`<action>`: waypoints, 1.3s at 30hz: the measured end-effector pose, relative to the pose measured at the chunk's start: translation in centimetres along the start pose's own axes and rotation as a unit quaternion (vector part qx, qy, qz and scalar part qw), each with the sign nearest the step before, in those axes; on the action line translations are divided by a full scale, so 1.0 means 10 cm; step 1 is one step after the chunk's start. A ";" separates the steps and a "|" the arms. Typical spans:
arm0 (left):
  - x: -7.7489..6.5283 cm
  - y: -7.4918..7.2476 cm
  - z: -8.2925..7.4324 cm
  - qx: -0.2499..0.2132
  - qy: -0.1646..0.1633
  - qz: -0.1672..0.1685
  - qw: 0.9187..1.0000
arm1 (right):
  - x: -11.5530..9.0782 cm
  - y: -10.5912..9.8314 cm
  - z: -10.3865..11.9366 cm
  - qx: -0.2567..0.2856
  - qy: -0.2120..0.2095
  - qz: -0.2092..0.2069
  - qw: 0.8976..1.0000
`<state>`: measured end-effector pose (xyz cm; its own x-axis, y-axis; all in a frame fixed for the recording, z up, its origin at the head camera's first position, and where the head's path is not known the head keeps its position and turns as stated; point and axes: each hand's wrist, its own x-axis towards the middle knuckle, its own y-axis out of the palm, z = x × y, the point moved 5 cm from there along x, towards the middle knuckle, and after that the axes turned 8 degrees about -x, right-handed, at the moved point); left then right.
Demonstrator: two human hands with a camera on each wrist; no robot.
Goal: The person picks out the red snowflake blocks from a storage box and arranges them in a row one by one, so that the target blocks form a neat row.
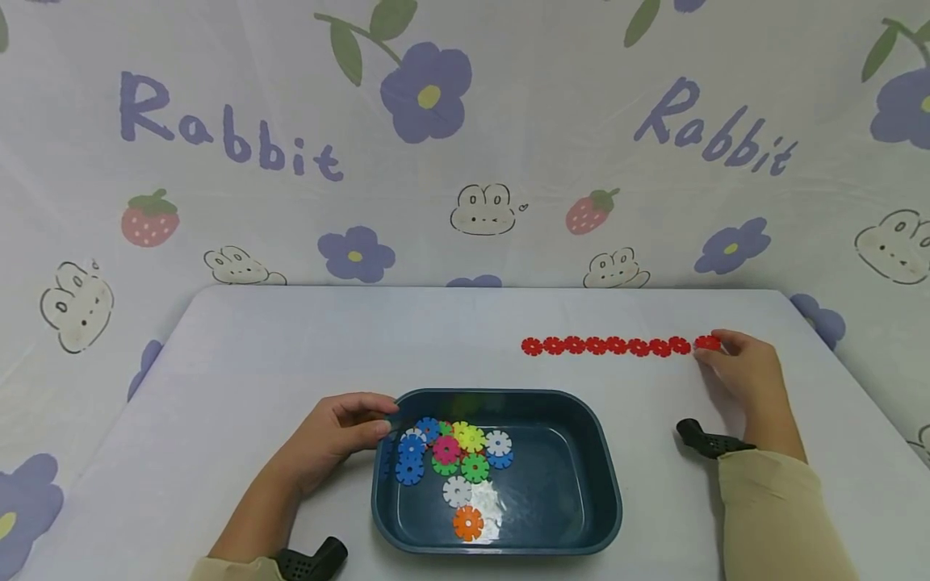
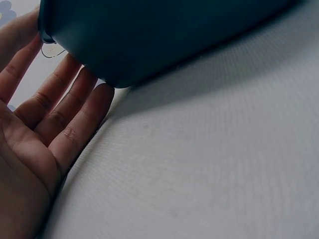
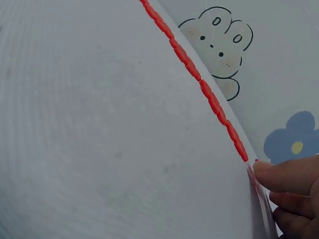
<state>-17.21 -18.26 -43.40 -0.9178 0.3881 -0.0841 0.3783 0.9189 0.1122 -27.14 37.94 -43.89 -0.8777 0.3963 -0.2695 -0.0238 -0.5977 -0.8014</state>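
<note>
At the right end of a row of red notched discs [image 1: 596, 346], my right hand [image 1: 751, 367] pinches one more red notched disc [image 1: 707, 344] between thumb and fingers. A small gap separates it from the row's last disc. In the right wrist view the thumb and fingers [image 3: 294, 184] are close to the row's near end, and the pinched disc is mostly hidden. My left hand [image 1: 341, 432] touches the left back corner of a dark teal tray [image 1: 496, 545]. Its fingers [image 2: 70, 114] reach out fairly straight against the tray's outer wall in the left wrist view.
Inside the tray lie several notched discs, among them blue ones [image 1: 410, 470], a yellow one [image 1: 472, 439], a green one [image 1: 475, 467] and an orange one [image 1: 468, 524]. The white table [image 1: 327, 331] backs onto a printed cloth [image 1: 291, 73].
</note>
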 end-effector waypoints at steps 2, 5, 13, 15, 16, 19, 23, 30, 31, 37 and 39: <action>0.00 0.00 0.00 0.001 0.002 0.000 1.000 | 0.00 0.01 0.00 -0.017 -0.013 -0.001 1.000; 0.00 0.00 0.01 0.005 0.002 -0.003 1.000 | -0.01 0.01 0.01 -0.030 -0.018 0.000 0.999; 0.00 0.00 0.01 0.010 0.001 -0.007 1.000 | -0.06 -0.05 0.02 -0.069 -0.005 0.000 0.998; 0.00 0.00 0.01 0.009 0.000 -0.007 1.000 | -0.07 -0.06 0.03 -0.071 -0.004 -0.004 0.997; 0.00 0.00 0.01 0.009 0.001 -0.007 1.000 | -0.08 -0.06 0.04 -0.070 -0.004 -0.006 0.997; 0.00 0.01 0.00 0.004 0.002 -0.005 1.000 | -0.09 -0.05 0.06 -0.067 -0.007 -0.013 0.998; 0.00 0.00 -0.01 0.002 0.004 -0.007 1.000 | -0.09 -0.04 0.08 -0.064 -0.012 -0.024 0.998; 0.00 0.00 -0.01 0.001 0.003 -0.009 1.000 | -0.09 -0.03 0.07 -0.060 -0.009 -0.033 0.998; 0.00 0.00 -0.01 0.002 0.004 -0.009 1.000 | -0.09 -0.03 0.07 -0.058 -0.005 -0.031 0.998; -0.01 0.01 -0.01 0.004 0.002 -0.009 1.000 | -0.17 -0.12 0.18 -0.028 -0.001 -0.028 0.999; -0.01 0.01 0.00 0.004 0.001 -0.009 1.000 | -0.24 -0.19 0.29 -0.016 -0.022 -0.038 0.999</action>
<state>-17.09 -18.15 -43.35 -0.9248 0.3712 -0.0833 0.3626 0.9263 0.1025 -26.37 36.14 -40.19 -0.8939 0.4085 -0.1846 -0.0762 -0.5443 -0.8354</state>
